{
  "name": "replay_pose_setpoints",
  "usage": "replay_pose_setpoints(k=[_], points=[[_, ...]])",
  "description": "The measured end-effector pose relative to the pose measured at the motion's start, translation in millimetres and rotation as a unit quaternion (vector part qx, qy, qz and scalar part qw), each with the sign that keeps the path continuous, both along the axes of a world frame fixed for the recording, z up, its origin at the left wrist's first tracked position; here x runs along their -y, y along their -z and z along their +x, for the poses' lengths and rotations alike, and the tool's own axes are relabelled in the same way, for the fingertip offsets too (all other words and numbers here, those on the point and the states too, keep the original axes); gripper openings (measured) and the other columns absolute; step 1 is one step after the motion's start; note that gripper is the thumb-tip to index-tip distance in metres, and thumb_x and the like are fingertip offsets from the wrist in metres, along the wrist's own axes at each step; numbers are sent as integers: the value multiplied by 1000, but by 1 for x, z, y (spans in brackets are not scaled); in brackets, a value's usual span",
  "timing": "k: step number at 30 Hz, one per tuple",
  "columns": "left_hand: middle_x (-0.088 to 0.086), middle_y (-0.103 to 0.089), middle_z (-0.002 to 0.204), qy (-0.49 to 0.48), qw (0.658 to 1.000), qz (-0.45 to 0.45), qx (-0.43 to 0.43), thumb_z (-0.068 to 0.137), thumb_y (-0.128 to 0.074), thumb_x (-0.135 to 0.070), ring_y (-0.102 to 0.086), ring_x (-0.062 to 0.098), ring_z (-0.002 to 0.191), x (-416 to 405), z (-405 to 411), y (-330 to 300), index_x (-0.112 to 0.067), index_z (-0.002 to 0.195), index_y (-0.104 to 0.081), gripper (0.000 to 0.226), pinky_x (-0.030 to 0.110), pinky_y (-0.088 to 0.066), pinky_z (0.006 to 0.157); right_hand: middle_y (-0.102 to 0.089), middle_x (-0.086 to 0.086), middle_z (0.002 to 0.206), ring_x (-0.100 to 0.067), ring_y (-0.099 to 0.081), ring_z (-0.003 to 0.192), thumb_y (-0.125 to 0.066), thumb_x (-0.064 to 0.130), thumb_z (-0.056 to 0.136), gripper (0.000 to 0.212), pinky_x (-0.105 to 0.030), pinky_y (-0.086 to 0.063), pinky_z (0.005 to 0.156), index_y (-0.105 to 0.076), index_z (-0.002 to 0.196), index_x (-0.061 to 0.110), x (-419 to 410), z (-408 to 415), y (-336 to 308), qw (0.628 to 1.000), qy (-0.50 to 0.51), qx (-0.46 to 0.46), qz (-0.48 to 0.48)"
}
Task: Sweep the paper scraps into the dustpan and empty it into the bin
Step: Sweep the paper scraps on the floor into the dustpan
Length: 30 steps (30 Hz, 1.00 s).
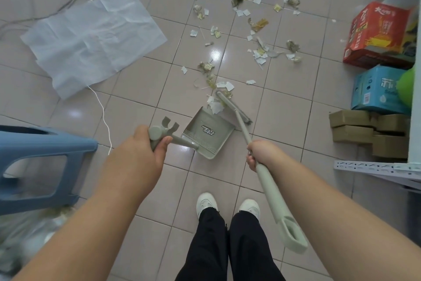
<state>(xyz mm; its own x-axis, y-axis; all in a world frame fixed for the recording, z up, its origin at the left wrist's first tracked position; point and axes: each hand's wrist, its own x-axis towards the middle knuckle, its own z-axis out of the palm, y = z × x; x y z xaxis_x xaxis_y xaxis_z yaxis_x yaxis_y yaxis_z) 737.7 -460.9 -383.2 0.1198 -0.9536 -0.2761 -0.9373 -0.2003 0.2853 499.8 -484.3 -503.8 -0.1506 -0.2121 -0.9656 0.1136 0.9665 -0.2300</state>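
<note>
Both forearms fill the near edge of the view, above 2 white shoes (227, 204) on the tiled floor (141, 89). Next in size, a blue stool (43, 157) stands at the left, with a crumpled white sheet (91, 37) lying further out.

Then the tools: the right hand (262, 155) is wrapped around the broom (268, 187) partway down its handle. Its long axis runs from near the right forearm forward and left to the head, which lies just beyond the dustpan's open mouth. The left hand (148, 151) is closed on the handle of the dustpan (206, 136), whose mouth faces away from the person, toward the litter.

Smallest, the paper scraps (246, 30) lie scattered ahead; most are well beyond the broom head, a few touching the pan's lip. The pan looks nearly empty. No bin can be made out clearly. Likely, sweeping has barely begun, and each stroke must draw scraps back toward the feet.
</note>
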Motion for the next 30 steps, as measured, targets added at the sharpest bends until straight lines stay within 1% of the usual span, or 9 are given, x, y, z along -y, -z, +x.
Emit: replay_pose_setpoints(k=[3, 6, 8, 10, 13, 17, 20, 23, 30], points=[[6, -53, 76, -7, 1000, -4, 6, 91, -38, -48, -49, 29, 67, 5, 2, -3, -14, 94, -44, 34, 33, -36, 57, -42, -10, 63, -15, -39, 38, -42, 4, 86, 4, -9, -35, 32, -46, 86, 4, 6, 0, -3, 999, 2, -28, -29], [9, -55, 77, -14, 1000, -5, 16, 91, -38, -49, -52, 31, 68, 8, 4, 0, -12, 95, -44, 37, 34, -38, 57, -48, -15, 66, -13, -40, 35, -40, 2, 82, 20, -11, -37, 34, -45, 102, 0, 19, -2, -3, 997, 22, -23, -65], [10, -56, 78, -27, 999, -1, 22, 91, -37, -49, -53, 32, 69, 10, 5, 2, -12, 95, -43, 38, 36, -41, 58, -50, -17, 74, -9, -41, 27, -38, -1, 84, 19, -11, -39, 33, -44, 102, -3, 30, -1, -4, 995, 37, 8, -89], [11, -57, 79, -37, 999, 5, 23, 91, -36, -50, -55, 33, 70, 12, 5, 5, -13, 95, -42, 38, 37, -44, 60, -49, -16, 78, -10, -49, 29, -38, -1, 89, 15, -13, -44, 33, -42, 103, -3, 38, 1, -3, 995, 26, 40, -91], [12, -58, 79, -45, 999, 8, 27, 91, -34, -50, -56, 35, 70, 16, 8, 5, -12, 97, -42, 39, 38, -46, 60, -47, -14, 73, -18, -54, 49, -35, 5, 97, 12, -17, -47, 32, -39, 108, 4, 35, 6, 7, 998, -28, 27, -51], [12, -58, 77, -52, 998, 13, 26, 91, -35, -50, -57, 35, 69, 17, 11, 6, -12, 93, -41, 39, 39, -48, 60, -42, -11, 66, -14, -46, 27, -24, 5, 95, 27, -13, -40, 32, -40, 112, 19, 13, 5, 19, 994, -99, -46, -10], [8, -56, 72, -49, 998, 16, 22, 91, -35, -52, -55, 34, 66, 20, 8, 7, -15, 89, -38, 37, 38, -47, 59, -43, -11, 65, -16, -41, 36, -24, 8, 94, 42, -11, -37, 33, -40, 129, 24, -3, -2, 23, 989, -130, -66, 2], [5, -52, 69, -46, 999, 20, 18, 91, -33, -53, -54, 33, 66, 26, 2, 8, -15, 89, -36, 38, 36, -45, 58, -42, -11, 64, -16, -38, 42, -24, 8, 94, 45, -13, -37, 35, -42, 132, 24, -17, -1, 16, 988, -136, -69, 18], [6, -49, 74, -49, 999, 12, 14, 92, -34, -51, -52, 33, 69, 37, -10, 7, -12, 93, -40, 39, 38, -45, 61, -41, -9, 62, -13, -36, 32, -26, 8, 94, 49, -11, -34, 35, -41, 137, 26, -20, -1, -21, 991, -121, -58, 24]])
